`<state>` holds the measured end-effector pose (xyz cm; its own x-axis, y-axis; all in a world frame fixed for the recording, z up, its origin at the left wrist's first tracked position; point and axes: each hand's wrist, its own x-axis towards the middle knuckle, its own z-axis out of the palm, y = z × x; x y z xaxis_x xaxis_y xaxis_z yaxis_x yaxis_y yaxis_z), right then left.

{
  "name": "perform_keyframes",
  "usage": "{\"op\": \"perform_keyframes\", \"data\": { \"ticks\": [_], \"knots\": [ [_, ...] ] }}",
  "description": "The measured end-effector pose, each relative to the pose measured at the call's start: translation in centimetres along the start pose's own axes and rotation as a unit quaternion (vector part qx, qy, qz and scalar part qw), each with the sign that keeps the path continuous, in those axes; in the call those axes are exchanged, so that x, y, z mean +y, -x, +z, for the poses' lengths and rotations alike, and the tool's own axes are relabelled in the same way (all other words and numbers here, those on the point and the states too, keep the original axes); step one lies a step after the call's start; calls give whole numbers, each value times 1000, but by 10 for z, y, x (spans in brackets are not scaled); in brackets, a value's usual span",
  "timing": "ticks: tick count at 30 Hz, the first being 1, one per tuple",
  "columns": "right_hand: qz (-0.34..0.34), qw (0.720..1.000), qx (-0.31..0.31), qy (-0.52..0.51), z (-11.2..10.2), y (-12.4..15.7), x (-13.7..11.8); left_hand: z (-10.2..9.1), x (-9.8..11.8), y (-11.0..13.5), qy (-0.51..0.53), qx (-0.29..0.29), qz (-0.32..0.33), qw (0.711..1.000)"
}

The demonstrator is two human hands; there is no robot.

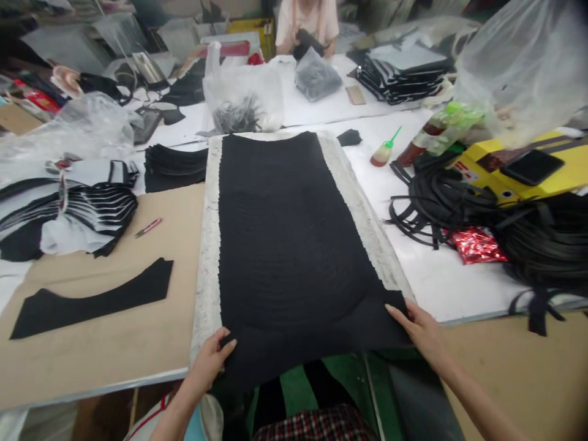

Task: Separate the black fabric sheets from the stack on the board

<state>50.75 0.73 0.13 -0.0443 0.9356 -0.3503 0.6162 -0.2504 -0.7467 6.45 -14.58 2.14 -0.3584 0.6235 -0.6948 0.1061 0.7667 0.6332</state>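
Stacked overlapping pieces of black fabric [294, 245] run away from me over a whitish board [209, 257], their edges stepped along both sides. My left hand [214, 352] pinches the near left corner of the closest piece between thumb and fingers. On the other side, my right hand [413, 321] grips that piece's near right corner. The near edge hangs past the table edge above my lap. To the left, a curved black fabric piece [94, 297] lies on brown board, with small red-handled thread snips [148, 228] above it.
Bundled black and white pieces [92, 211] lie at left, beside a black stack [175, 166]. At right are coiled black strips [546, 242], a red shiny packet [478, 245], a phone [533, 167] and a small glue bottle [382, 153]. A person [307, 27] sits opposite.
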Motion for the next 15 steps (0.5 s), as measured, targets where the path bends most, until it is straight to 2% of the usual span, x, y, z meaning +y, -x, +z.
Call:
{"op": "perform_keyframes", "data": {
  "ticks": [3, 9, 15],
  "knots": [
    [-12, 996, 34, 84, 10, -10, 7, 16, -7, -9, -40, 82, 36, 995],
    [-37, 989, 52, 132, 14, -6, 18, 35, -26, 6, 26, 143, 16, 989],
    [-55, 989, 47, 131, 15, -7, 23, 36, -26, 8, -97, 228, 11, 969]
  ]
}}
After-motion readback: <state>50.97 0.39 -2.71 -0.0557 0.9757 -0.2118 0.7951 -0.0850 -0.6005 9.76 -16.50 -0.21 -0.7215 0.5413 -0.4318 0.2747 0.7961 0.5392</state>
